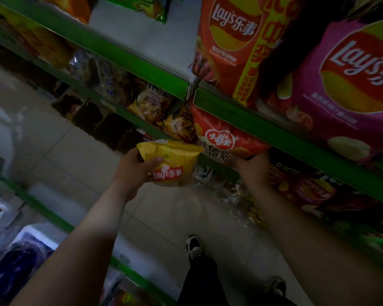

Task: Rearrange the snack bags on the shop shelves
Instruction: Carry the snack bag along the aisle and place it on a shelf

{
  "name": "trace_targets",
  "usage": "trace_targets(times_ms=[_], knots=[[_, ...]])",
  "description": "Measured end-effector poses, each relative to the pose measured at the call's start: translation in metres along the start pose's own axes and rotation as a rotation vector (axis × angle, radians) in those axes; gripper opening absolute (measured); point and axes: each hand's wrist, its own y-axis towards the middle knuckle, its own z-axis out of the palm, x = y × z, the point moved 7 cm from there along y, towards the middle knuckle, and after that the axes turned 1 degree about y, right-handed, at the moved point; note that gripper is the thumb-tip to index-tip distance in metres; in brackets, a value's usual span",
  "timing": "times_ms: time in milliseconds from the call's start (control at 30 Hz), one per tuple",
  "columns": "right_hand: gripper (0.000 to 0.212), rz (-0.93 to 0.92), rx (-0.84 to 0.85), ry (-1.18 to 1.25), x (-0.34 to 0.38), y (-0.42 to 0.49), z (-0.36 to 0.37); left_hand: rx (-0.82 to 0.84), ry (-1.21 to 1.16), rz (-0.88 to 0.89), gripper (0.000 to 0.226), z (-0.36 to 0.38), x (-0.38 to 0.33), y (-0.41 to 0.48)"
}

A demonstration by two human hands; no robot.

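The left hand (135, 167) is clamped on a small yellow Lay's bag (171, 163), thumb laid across its front just above the red logo, the bag held out in the aisle a little clear of the shelves and tilted with its crimped top toward the shelving. The right hand (253, 171) reaches under the green shelf edge (274, 131) and grips the lower end of a red snack bag (226, 141) that sits on the shelf below, fingers mostly hidden behind the bag. The two hands are apart, with the yellow bag's right edge near the red one. Beside the right hand, on the same level, lie dark red Lay's bags (314, 191). On the shelf above stand a large orange-red Lay's bag (228, 45) and, to its right, a large pink Lay's bag (345, 89), both upright and leaning over the edge. Farther left along the lower shelf are brown and yellow packets (155, 107), dim and hard to read. Below, a pale tiled floor (93, 155) and the person's black-and-white shoe (193, 247) show between the forearms.
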Motion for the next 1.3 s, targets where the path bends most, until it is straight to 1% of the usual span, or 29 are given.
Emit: trace_targets(times_ms=[67,100,167,200,267,333,367,433,533,600,667,733,833,1033,1233,1300], knots=[[0.082,0.037,-0.019,-0.049,-0.007,-0.002,-0.001,0.078,0.042,0.012,0.021,0.011,0.000,0.002],[0.078,0.056,-0.009,-0.074,-0.011,-0.002,0.003,0.095,0.059,0.020,0.022,0.015,-0.001,0.004],[0.069,0.099,0.039,-0.111,-0.015,-0.002,0.012,0.104,0.075,0.031,0.026,0.023,-0.004,0.008],[0.068,0.126,0.067,-0.127,-0.017,0.000,0.016,0.110,0.075,0.032,0.029,0.028,-0.005,0.010],[0.073,0.152,0.102,-0.119,-0.016,0.003,0.017,0.131,0.073,0.030,0.032,0.037,-0.008,0.013],[0.083,0.128,0.107,-0.035,-0.010,0.005,0.012,0.145,0.067,0.028,0.030,0.045,-0.010,0.014],[0.084,0.115,0.103,0.011,-0.007,0.005,0.010,0.153,0.062,0.025,0.029,0.049,-0.011,0.014],[0.081,0.093,0.095,0.042,-0.004,0.005,0.006,0.169,0.074,0.027,0.026,0.056,-0.014,0.014],[0.082,0.106,0.113,0.016,-0.011,0.009,0.006,0.189,0.128,0.061,0.023,0.067,-0.019,0.018],[0.078,0.122,0.133,-0.014,-0.019,0.012,0.009,0.193,0.144,0.062,0.023,0.076,-0.019,0.021],[0.074,0.144,0.146,0.024,-0.021,0.015,0.013,0.195,0.158,0.062,0.025,0.082,-0.019,0.024],[0.078,0.182,0.148,0.095,-0.021,0.017,0.018,0.189,0.165,0.058,0.026,0.084,-0.017,0.025],[0.081,0.200,0.136,0.137,-0.019,0.017,0.022,0.169,0.155,0.036,0.025,0.080,-0.011,0.021],[0.091,0.165,0.243,0.023,-0.011,0.012,0.027,0.204,0.153,0.030,0.020,0.079,-0.012,0.006],[0.076,-0.032,0.236,-0.049,0.010,-0.006,-0.010,0.254,0.183,0.045,0.019,0.098,-0.025,-0.008],[0.056,-0.041,0.202,-0.067,0.005,-0.010,-0.030,0.272,0.195,0.051,0.020,0.105,-0.029,-0.011]])
